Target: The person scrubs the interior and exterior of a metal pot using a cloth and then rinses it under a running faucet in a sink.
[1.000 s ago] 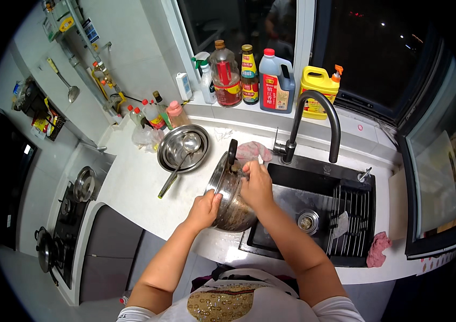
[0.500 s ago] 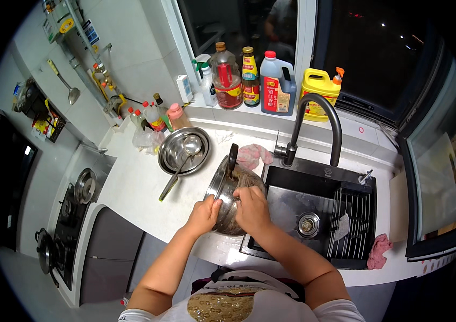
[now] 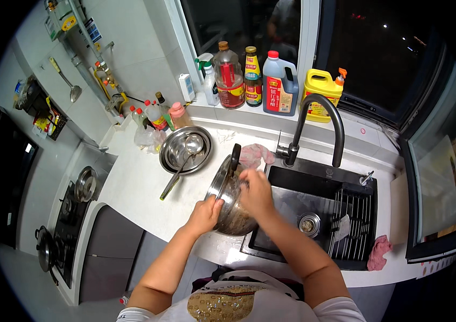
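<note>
A steel pot (image 3: pixel 237 219) with a black handle lies tipped on its side between the counter and the sink's left edge, its brown-stained outside turned toward the sink. My left hand (image 3: pixel 205 216) is closed on the pot's near side by the rim and steadies it. Against the stained outside, my right hand (image 3: pixel 257 194) is bent with its fingers curled, slightly blurred. Whatever those fingers pinch is hidden. Behind the pot lies a crumpled pink cloth (image 3: pixel 256 155).
Left of the pot, nested steel bowls (image 3: pixel 206 155) hold a ladle (image 3: pixel 193 144). The black sink (image 3: pixel 287 206) has a tall faucet (image 3: pixel 339 131) and a drying rack (image 3: pixel 365 220). Bottles (image 3: pixel 280 86) line the windowsill. Another pink cloth (image 3: pixel 380 252) lies right of the sink.
My right hand has slid up and away from me over the pot's outside. My left hand keeps its hold, and the pot stays nearly in place.
</note>
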### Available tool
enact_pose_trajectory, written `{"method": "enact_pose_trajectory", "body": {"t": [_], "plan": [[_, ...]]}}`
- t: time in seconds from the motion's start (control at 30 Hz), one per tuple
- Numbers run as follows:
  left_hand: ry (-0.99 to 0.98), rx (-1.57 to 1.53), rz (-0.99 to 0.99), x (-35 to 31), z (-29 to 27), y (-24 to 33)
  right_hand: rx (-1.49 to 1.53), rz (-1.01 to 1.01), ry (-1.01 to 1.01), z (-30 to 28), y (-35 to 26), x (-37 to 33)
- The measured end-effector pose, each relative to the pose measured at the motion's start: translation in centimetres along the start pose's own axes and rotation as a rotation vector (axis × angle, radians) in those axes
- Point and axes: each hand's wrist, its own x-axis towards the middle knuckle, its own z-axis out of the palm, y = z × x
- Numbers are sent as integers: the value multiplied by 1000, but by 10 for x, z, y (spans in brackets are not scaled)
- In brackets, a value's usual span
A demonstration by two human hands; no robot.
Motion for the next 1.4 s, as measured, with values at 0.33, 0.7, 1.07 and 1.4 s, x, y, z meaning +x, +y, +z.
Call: {"method": "enact_pose_trajectory", "body": {"t": [0.33,0.7,1.07,1.4], "plan": [[-25,-41,-23,-2,-4,6,-33,19,38,3,5,6],[-41,-26,-28,0,-3,-2,-11,19,22,5,10,16],[-45,-26,-16,-6,-4,-3,-77,-50,-19,8,1,15],[-50,-41,-17,-6,-4,0,-129,16,-45,0,-9,0]]}}
